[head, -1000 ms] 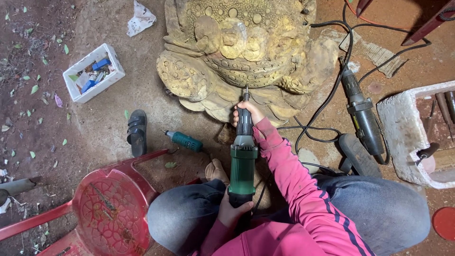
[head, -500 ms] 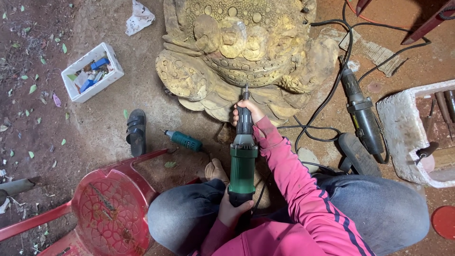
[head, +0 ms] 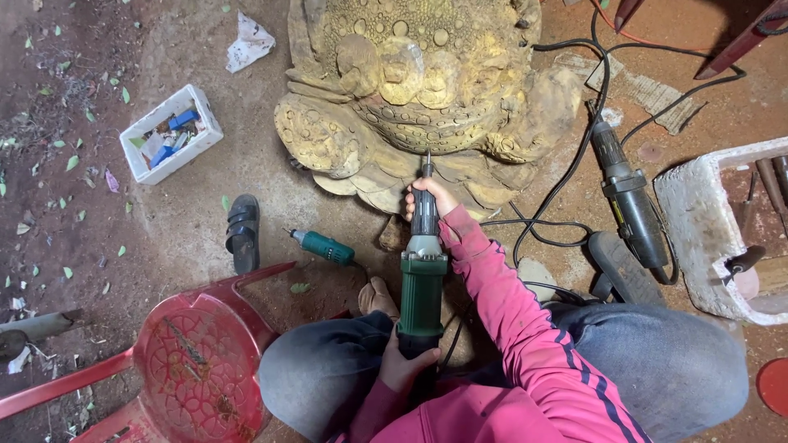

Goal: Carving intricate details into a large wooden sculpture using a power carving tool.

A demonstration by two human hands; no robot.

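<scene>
A large carved wooden toad figure (head: 410,90) sits on the dirt floor in front of me. I hold a long green and grey die grinder (head: 422,295) with both hands, pointing away from me. My right hand (head: 439,201), in a pink sleeve, grips the black neck near the front. My left hand (head: 402,365) grips the rear of the body between my knees. The thin bit (head: 427,160) touches the lower front edge of the carving.
A small green rotary tool (head: 327,246) and a black sandal (head: 244,232) lie to the left. A red plastic chair (head: 197,369) stands lower left and a white box of parts (head: 171,133) upper left. A grey grinder (head: 628,197), black cables (head: 566,164) and a white foam box (head: 706,238) lie to the right.
</scene>
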